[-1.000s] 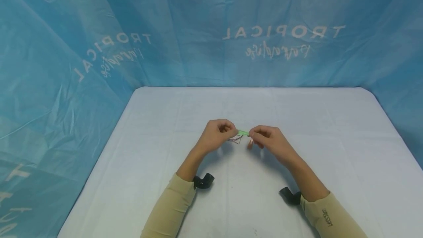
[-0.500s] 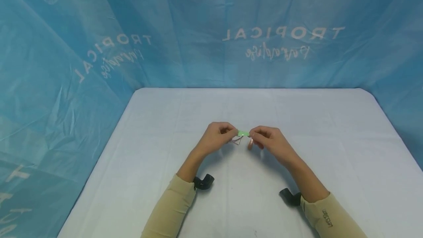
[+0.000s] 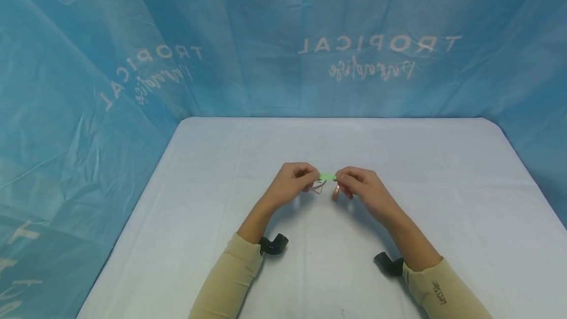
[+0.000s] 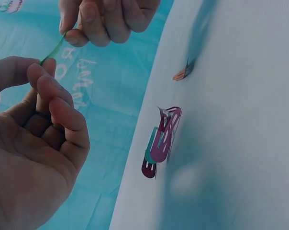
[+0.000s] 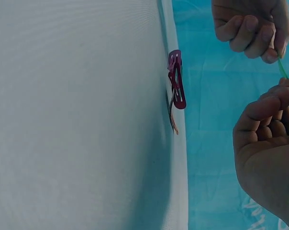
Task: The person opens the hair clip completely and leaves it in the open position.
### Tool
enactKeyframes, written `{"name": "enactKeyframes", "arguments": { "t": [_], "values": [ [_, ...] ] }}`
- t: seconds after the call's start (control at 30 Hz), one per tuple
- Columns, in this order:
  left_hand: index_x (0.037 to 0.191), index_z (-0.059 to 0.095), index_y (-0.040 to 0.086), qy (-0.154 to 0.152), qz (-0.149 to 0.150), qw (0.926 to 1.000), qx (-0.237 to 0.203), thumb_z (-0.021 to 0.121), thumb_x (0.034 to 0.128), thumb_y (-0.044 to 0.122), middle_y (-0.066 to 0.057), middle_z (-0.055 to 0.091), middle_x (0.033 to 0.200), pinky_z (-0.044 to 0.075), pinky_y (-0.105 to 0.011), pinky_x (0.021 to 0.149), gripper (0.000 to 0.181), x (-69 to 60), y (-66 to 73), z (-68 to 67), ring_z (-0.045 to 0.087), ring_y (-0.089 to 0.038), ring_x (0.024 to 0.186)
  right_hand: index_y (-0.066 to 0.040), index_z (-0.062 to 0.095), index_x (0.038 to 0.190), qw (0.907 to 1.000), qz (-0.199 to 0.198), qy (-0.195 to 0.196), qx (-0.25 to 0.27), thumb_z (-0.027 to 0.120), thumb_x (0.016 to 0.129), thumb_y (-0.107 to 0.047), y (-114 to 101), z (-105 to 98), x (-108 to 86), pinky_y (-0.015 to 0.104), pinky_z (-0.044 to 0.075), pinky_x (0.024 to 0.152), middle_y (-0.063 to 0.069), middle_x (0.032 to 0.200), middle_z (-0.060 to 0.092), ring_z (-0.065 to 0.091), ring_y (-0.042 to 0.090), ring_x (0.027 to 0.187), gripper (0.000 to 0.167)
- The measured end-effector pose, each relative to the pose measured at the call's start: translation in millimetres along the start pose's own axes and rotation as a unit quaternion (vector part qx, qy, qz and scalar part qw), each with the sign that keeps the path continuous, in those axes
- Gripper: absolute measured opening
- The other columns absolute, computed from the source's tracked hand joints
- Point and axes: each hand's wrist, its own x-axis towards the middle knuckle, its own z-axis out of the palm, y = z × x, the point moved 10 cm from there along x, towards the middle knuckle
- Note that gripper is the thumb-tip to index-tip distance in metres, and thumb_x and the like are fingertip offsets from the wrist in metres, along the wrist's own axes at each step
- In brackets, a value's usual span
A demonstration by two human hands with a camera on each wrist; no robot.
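My left hand (image 3: 290, 183) pinches one end of a green snap hair clip (image 3: 328, 177) between thumb and forefinger. At the other end, the fingertips of my right hand (image 3: 363, 188) pinch it too. Held above the table, the clip looks like a thin, slightly bent strip (image 4: 55, 48) in the left wrist view. Below the hands lie several more snap hair clips, among them a purple one (image 4: 162, 146), a teal one (image 4: 150, 148) and a dark red one (image 5: 179, 88). An orange clip (image 4: 181, 74) lies a little apart, nearer my right hand.
A white cloth covers the table (image 3: 248, 146). Blue printed curtains (image 3: 266, 38) hang behind it and along the left side. Black curved pieces (image 3: 274, 244) stick out at both forearms, beside the beige sleeves (image 3: 228, 279).
Both hands keep hold of the green hair clip. The right hand has shifted very slightly up and right, and the clip's angle has changed a little, with more of it showing between the fingers.
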Motion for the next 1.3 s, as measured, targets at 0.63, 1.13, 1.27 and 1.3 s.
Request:
{"name": "enactKeyframes", "arguments": {
  "t": [0.63,1.13,1.27,1.3],
  "values": [
    [0.104,0.069,-0.010,0.008,0.012,0.9961,-0.087,0.059,0.0999,0.013,-0.002,0.051,0.070,0.040,-0.029,0.062,0.025,-1.0,0.3,2.2,0.046,-0.014,0.065,-0.002,0.061,0.100,0.9798,0.032,-0.039,0.194,0.054,0.105,-0.023,7.8,13.9,-0.3,0.027,0.043,0.069,0.000,0.076,0.052,0.051,0.013,0.069,0.023],
    [0.108,0.067,-0.014,-0.012,0.012,0.9942,-0.107,0.058,0.1009,0.012,-0.001,0.056,0.074,0.044,-0.027,0.066,0.028,-0.5,-0.1,4.2,0.049,-0.015,0.068,-0.004,0.063,0.099,0.9731,0.033,-0.045,0.223,0.053,0.105,-0.018,4.0,17.7,-1.3,0.028,0.042,0.068,0.000,0.074,0.052,0.049,0.013,0.067,0.018],
    [0.107,0.069,-0.010,-0.013,0.005,0.9948,-0.100,0.059,0.1012,0.014,-0.002,0.056,0.074,0.044,-0.029,0.067,0.027,-0.1,-1.1,3.9,0.049,-0.015,0.069,-0.004,0.062,0.099,0.9758,0.040,-0.038,0.212,0.054,0.105,-0.020,6.3,15.4,-0.6,0.027,0.042,0.067,0.000,0.076,0.052,0.049,0.012,0.068,0.019],
    [0.107,0.069,-0.009,-0.013,0.001,0.9951,-0.098,0.060,0.1011,0.015,-0.002,0.056,0.074,0.044,-0.029,0.068,0.027,0.0,-1.5,3.5,0.049,-0.015,0.069,-0.003,0.062,0.099,0.9769,0.041,-0.036,0.206,0.054,0.105,-0.020,6.9,14.7,-0.3,0.027,0.043,0.067,0.001,0.076,0.052,0.049,0.012,0.068,0.020]
  ]
}}
